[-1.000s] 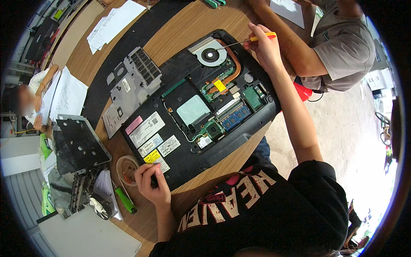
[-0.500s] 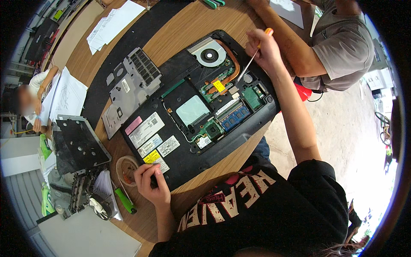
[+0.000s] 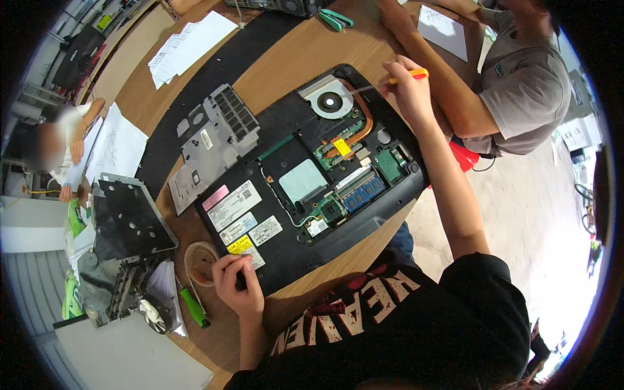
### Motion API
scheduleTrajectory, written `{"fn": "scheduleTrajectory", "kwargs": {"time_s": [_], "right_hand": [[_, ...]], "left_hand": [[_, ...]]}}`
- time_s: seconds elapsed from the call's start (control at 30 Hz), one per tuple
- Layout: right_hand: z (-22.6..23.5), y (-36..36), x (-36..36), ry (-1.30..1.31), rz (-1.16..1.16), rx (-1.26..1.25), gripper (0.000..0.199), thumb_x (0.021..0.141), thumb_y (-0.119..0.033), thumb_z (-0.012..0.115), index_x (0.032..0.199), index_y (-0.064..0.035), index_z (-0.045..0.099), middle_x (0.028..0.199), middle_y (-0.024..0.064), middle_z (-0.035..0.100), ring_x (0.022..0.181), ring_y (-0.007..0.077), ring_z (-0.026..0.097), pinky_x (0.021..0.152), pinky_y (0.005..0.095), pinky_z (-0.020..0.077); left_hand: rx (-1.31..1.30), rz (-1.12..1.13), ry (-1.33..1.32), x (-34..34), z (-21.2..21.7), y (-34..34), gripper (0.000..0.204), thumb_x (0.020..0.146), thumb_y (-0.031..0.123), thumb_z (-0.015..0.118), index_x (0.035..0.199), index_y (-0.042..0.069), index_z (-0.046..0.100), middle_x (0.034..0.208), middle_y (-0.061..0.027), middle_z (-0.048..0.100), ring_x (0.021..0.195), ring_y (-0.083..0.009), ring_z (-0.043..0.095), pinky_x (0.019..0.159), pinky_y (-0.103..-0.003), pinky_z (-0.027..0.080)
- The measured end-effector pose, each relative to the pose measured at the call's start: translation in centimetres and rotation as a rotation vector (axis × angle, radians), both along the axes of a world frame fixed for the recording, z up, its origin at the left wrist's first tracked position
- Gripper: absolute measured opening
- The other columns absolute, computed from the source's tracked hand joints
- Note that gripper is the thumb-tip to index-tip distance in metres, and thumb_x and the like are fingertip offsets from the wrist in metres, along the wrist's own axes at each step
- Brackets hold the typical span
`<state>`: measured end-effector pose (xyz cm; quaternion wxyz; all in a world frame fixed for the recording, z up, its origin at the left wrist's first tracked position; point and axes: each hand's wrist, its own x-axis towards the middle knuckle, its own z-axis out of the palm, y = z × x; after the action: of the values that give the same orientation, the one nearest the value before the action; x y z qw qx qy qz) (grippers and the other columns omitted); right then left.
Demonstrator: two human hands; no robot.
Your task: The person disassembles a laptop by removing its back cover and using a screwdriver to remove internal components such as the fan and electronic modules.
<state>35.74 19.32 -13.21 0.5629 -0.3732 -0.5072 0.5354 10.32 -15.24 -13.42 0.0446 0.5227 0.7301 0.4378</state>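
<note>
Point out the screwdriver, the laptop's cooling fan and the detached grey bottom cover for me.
screwdriver (image 3: 408, 77): head view, on its yellow-orange handle in the right hand.
cooling fan (image 3: 331, 102): head view, on the round fan hub in the open laptop.
grey bottom cover (image 3: 214, 140): head view, on the flat middle of the panel.
</note>
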Motion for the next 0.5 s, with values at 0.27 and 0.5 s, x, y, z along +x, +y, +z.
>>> {"fn": "scheduleTrajectory", "kwargs": {"time_s": [0.27, 0.5], "right_hand": [[0.5, -0.6, -1.1, 0.165, 0.017, -0.078, 0.029, 0.083, -0.019, 0.064, 0.065, -0.0078, 0.045, 0.07, 0.0046, 0.052, 0.051, 0.016, 0.057, 0.046, 0.0255, 0.0467], [1.0, -1.3, -1.5, 0.051, 0.012, -0.068, 0.029, 0.083, -0.018, 0.064, 0.064, -0.0078, 0.045, 0.065, 0.0035, 0.051, 0.052, 0.0154, 0.057, 0.048, 0.0256, 0.0485]], "left_hand": [[0.054, 0.017, 0.052, -0.2, 0.0, 0.0, 0.007, 0.08, 0.004, 0.06, 0.083, 0.001, 0.065, 0.088, -0.0092, 0.056, 0.081, -0.0216, 0.055, 0.072, -0.031, 0.043], [0.021, 0.017, 0.008, 0.0, 0.2, -0.3, 0.005, 0.081, 0.001, 0.058, 0.083, 0.0, 0.063, 0.09, -0.0095, 0.056, 0.084, -0.022, 0.055, 0.078, -0.032, 0.042]]}}
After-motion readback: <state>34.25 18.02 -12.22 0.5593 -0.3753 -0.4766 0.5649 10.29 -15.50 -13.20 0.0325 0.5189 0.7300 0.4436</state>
